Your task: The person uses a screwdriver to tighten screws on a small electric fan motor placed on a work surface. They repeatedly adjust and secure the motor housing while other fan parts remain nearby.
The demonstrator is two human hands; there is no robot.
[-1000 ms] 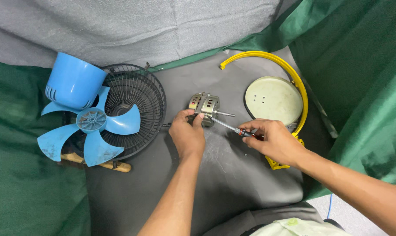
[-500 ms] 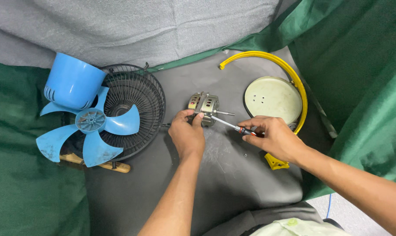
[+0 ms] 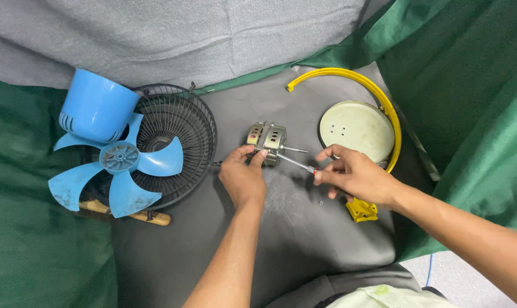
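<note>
— What's the left hand [image 3: 242, 178] doing?

— It's closed on the motor [image 3: 267, 138], thumb and fingers pinching its near edge. The motor sits on the grey mat [image 3: 304, 239], about mid-bench, between the grille [image 3: 176, 140] and the round base [image 3: 356, 126].

— And the right hand [image 3: 352, 174]?

— Its grip is tight on a screwdriver [image 3: 295, 163], fingers wrapped round the handle end (a bit of red shows there). The shaft slants up and left, with the tip at the motor's right side, just below the motor's own shaft.

— What else is lying around?

— A blue fan blade [image 3: 119, 165] rests on the black grille, a blue housing [image 3: 96, 108] just behind it. A yellow hoop [image 3: 378, 94] curves round the base. A tiny screw [image 3: 320, 202] lies near the right hand. Green cloth [image 3: 36, 251] flanks both sides.
</note>
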